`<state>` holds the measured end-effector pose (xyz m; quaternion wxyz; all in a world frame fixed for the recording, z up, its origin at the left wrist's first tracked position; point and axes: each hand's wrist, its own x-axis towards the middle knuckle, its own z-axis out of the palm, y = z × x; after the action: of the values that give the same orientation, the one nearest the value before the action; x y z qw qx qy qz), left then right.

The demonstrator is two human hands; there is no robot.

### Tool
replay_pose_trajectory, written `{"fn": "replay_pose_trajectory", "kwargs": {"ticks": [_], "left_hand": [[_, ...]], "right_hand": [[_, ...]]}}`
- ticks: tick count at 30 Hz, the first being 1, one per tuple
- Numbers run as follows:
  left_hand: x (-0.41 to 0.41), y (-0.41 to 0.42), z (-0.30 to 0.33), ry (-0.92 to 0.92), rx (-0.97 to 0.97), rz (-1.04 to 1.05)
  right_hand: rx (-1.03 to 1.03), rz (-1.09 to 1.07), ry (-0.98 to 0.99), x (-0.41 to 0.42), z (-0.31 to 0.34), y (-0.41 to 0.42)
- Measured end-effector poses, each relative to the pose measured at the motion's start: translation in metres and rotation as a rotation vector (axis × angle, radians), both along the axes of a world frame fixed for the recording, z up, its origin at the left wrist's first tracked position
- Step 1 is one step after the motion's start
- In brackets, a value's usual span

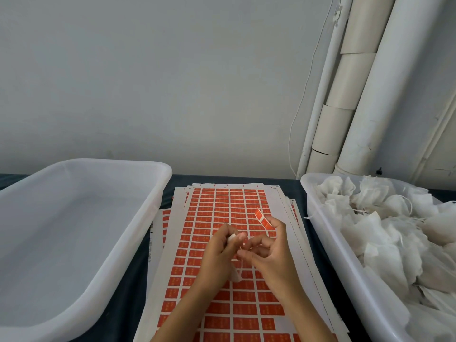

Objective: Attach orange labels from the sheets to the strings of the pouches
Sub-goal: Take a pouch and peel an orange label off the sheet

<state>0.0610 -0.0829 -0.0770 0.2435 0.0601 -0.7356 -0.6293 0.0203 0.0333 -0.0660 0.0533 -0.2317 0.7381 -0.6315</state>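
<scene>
A stack of sheets (222,211) covered in orange labels lies on the dark table in front of me. Above it, my left hand (219,250) grips a small white pouch (232,238), part of which hangs below at the wrist. My right hand (269,248) pinches the pouch's thin white string (241,253) between thumb and forefinger. A peeled orange label (262,218) sticks up from one raised fingertip of the same hand. The two hands almost touch.
A large white plastic tub (74,218) with nothing in it stands at the left. Another white tub (328,233) at the right is heaped with white stringed pouches (394,218). White pipes and a thin cable run up the wall behind it.
</scene>
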Motion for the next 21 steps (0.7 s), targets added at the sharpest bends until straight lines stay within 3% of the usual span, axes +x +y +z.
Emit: {"fn": "replay_pose_trajectory", "kwargs": {"ticks": [5, 13, 16, 21], "left_hand": [[0.000, -0.006, -0.001, -0.007, -0.037, 0.058], [0.006, -0.010, 0.007, -0.211, -0.298, -0.100], [0.008, -0.007, 0.010, -0.202, -0.258, -0.101], [0.009, 0.004, 0.010, -0.137, -0.034, 0.025]], "right_hand": [[0.011, -0.010, 0.055, -0.004, -0.001, 0.003], [0.045, -0.156, 0.178, -0.017, -0.001, 0.016], [0.005, -0.213, 0.163, -0.014, 0.002, 0.014], [-0.333, -0.326, -0.082, 0.003, 0.010, 0.010]]}}
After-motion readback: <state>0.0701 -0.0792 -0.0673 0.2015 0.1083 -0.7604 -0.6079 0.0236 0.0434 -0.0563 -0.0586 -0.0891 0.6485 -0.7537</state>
